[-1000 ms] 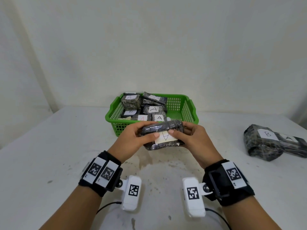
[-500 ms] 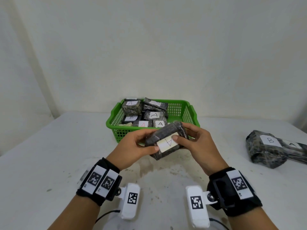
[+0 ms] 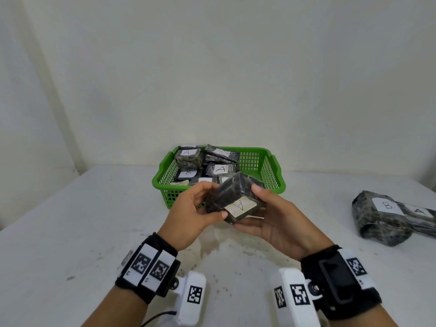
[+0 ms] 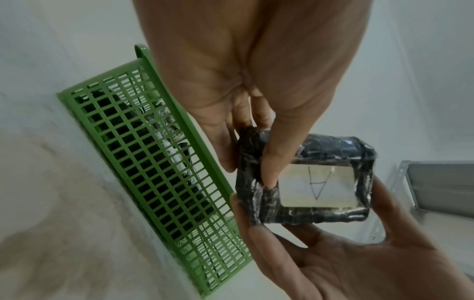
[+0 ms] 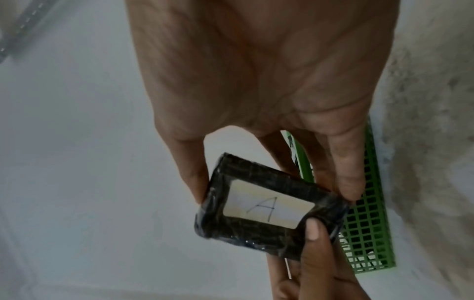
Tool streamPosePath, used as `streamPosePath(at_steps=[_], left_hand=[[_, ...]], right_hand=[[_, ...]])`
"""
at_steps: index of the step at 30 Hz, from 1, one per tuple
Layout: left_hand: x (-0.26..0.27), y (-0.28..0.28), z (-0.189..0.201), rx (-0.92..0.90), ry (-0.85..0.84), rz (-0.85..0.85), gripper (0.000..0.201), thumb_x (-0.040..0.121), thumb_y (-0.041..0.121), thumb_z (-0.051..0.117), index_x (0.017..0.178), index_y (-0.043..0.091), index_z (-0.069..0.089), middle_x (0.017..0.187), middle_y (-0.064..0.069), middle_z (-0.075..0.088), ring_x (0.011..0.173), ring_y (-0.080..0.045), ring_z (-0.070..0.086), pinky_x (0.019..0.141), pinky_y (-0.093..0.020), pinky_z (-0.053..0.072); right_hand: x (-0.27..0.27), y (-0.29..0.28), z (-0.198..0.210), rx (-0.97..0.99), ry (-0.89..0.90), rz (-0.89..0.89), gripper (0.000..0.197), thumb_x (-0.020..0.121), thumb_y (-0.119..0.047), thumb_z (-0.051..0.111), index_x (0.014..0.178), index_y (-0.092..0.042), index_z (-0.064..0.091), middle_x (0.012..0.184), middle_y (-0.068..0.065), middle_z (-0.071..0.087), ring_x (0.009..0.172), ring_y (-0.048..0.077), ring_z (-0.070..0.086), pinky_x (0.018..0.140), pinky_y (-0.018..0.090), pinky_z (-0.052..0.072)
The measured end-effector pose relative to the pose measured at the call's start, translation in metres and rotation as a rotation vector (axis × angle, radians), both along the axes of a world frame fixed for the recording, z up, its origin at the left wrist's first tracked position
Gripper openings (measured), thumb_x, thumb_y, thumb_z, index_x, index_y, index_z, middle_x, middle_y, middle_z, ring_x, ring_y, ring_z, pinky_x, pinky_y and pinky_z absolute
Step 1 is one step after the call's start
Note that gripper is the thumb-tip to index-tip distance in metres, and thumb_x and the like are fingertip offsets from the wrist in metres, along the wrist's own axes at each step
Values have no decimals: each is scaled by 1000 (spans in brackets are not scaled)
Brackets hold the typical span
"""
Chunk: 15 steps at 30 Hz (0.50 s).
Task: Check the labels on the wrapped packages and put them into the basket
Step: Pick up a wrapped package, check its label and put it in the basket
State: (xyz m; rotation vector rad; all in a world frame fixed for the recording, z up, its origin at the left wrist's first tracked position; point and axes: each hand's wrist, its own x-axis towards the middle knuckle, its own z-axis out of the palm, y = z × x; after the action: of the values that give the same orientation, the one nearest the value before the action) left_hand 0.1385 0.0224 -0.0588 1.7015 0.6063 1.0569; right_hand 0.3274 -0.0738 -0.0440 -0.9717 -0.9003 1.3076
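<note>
Both hands hold one dark wrapped package [image 3: 232, 197] [image 4: 302, 182] [image 5: 266, 211] in the air just in front of the green basket [image 3: 271, 185]. Its white label [image 3: 240, 206] reads "A" and faces me. My left hand [image 3: 193, 213] pinches the package's left end, thumb on the label's corner. My right hand [image 3: 271, 218] cradles it from below and the right, thumb on its upper edge. The basket [image 4: 153, 162] [image 5: 369, 223] holds several wrapped packages labelled A and B.
On the white table [image 3: 82, 232], at the far right, lies a wrapped package labelled "B" [image 3: 382, 215] against another labelled "A" [image 3: 422, 218]. A white wall stands close behind the basket.
The package has been turned and tilted in both hands, so the label now faces up toward me; the hands rose slightly toward the basket.
</note>
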Motion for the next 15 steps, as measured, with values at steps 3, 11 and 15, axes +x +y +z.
streamPosePath(at_steps=[3, 11, 15], left_hand=[[-1, -1, 1, -13, 17, -57, 65, 70, 3, 86, 126, 16, 58, 122, 3, 69, 117, -12, 64, 95, -23, 53], [5, -4, 1, -189, 101, -113, 95, 58, 57, 84, 136, 11, 54, 127, -1, 68, 118, -14, 65, 106, -39, 48], [2, -2, 3, -183, 61, -96, 80, 58, 43, 81, 129, 12, 60, 121, -4, 70, 113, -18, 67, 98, -33, 54]], right_hand=[[3, 1, -2, 63, -96, 7, 53, 73, -39, 80, 116, -8, 78, 126, 23, 71, 108, 31, 68, 105, 44, 53], [1, 4, -7, 146, -377, -72, 49, 72, -33, 86, 117, -18, 78, 116, 4, 79, 115, 21, 72, 113, 44, 47], [3, 5, -7, 133, -319, -8, 60, 73, -38, 82, 128, -15, 72, 124, 8, 76, 119, 21, 70, 110, 37, 50]])
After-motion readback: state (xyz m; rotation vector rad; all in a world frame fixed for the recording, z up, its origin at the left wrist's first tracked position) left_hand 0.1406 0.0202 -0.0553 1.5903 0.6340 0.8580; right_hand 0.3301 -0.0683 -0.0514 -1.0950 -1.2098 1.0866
